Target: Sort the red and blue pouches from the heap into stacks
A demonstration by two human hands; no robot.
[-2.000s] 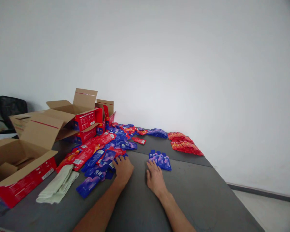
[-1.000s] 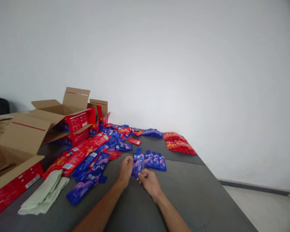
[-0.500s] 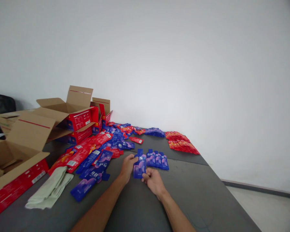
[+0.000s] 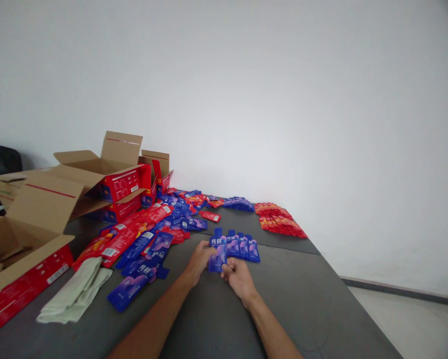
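Blue pkt point(image 4: 218, 253) pinched btwn both hands point(image 4: 217, 264).

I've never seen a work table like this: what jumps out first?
Probably the bright jumble of red and blue packets across the table's left side, beside open cardboard boxes. Then the eye goes to the center, where two hands, left and right, hold one blue packet next to a short overlapping row of blue packets.
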